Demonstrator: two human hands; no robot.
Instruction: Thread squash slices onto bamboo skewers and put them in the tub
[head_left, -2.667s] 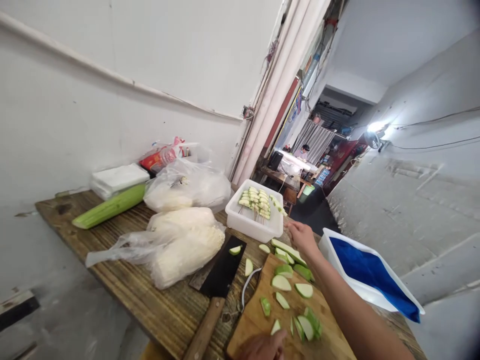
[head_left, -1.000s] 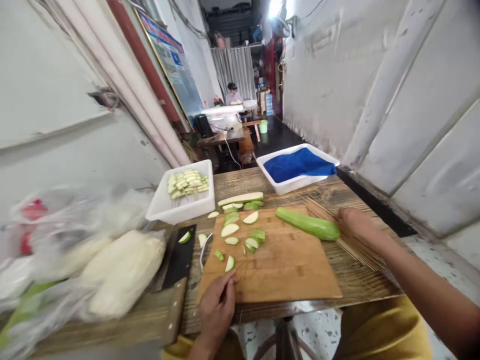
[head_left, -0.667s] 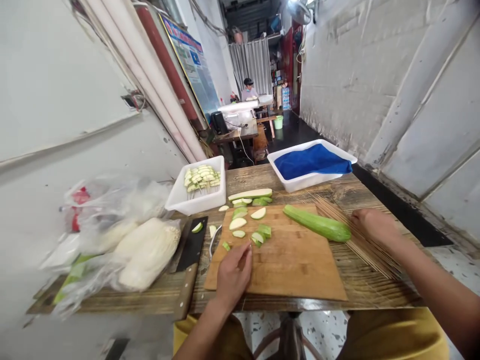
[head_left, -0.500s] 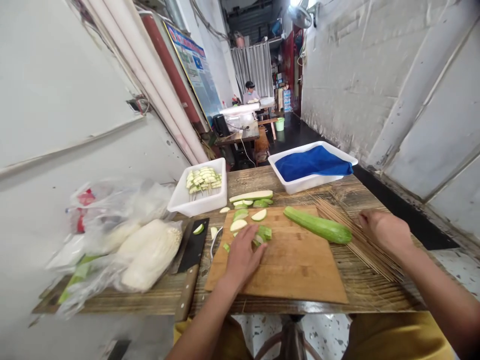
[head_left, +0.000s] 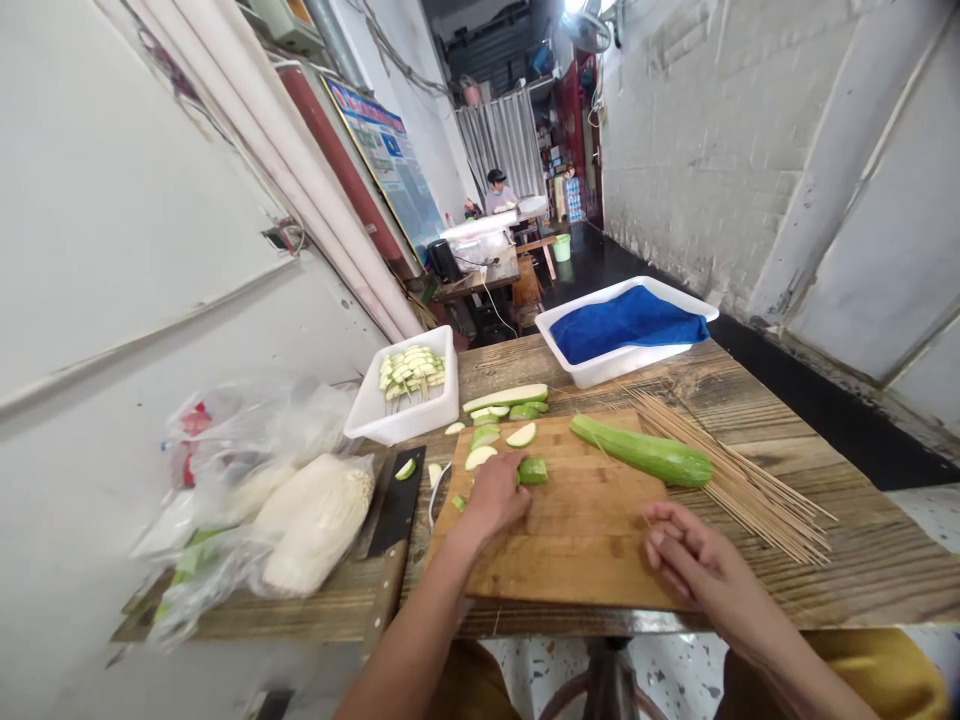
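Observation:
My left hand (head_left: 499, 495) is on the left part of the wooden cutting board (head_left: 570, 560), its fingers curled over cut zucchini pieces (head_left: 533, 471) and partly hiding them. Above the board's right front corner, my right hand (head_left: 686, 555) is closed in a pinch; a thin bamboo skewer, faint against the board, seems to stick out of it. A whole peeled-looking zucchini (head_left: 641, 450) lies across the board's right edge. Loose zucchini slices (head_left: 521, 435) rest near the board's far left corner, and a long zucchini piece (head_left: 506, 397) lies just behind it.
Many bamboo skewers (head_left: 750, 480) lie to the right. A cleaver (head_left: 397, 515) and bagged white food (head_left: 315, 520) are on the left. Behind stand a white tub (head_left: 401, 428) of skewered slices and a white tray (head_left: 592, 372) with blue cloth. Far back, a person (head_left: 499, 192) sits.
My right hand has moved from the skewer pile leftward and nearer, to the board's front right corner. My left hand has drawn its fingers in around the zucchini pieces.

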